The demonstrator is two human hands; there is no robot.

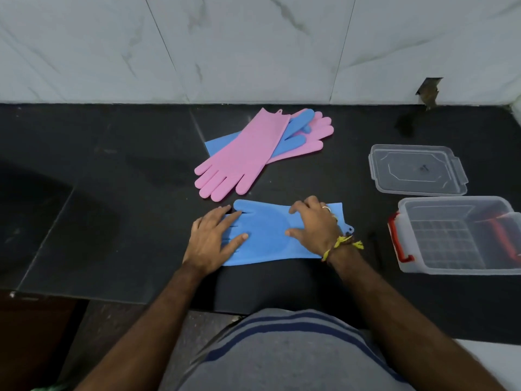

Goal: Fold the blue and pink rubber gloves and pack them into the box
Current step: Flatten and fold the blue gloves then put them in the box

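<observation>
A blue rubber glove (pixel 267 232) lies flat on the black counter (pixel 112 170) just in front of me, fingers to the left, cuff to the right. My left hand (pixel 212 239) presses flat on its finger end. My right hand (pixel 314 225) presses flat on its cuff half. Farther back lies a pile of three gloves: a pink glove (pixel 242 159) on top, a second blue glove (pixel 296 128) under it, and another pink glove (pixel 315 136) at the bottom. The clear plastic box (pixel 451 261) with red handles stands open at the right.
The box's clear lid (pixel 417 170) lies on the counter behind the box. A marble-tiled wall (pixel 253 46) closes the back of the counter. The counter's front edge runs just below my forearms.
</observation>
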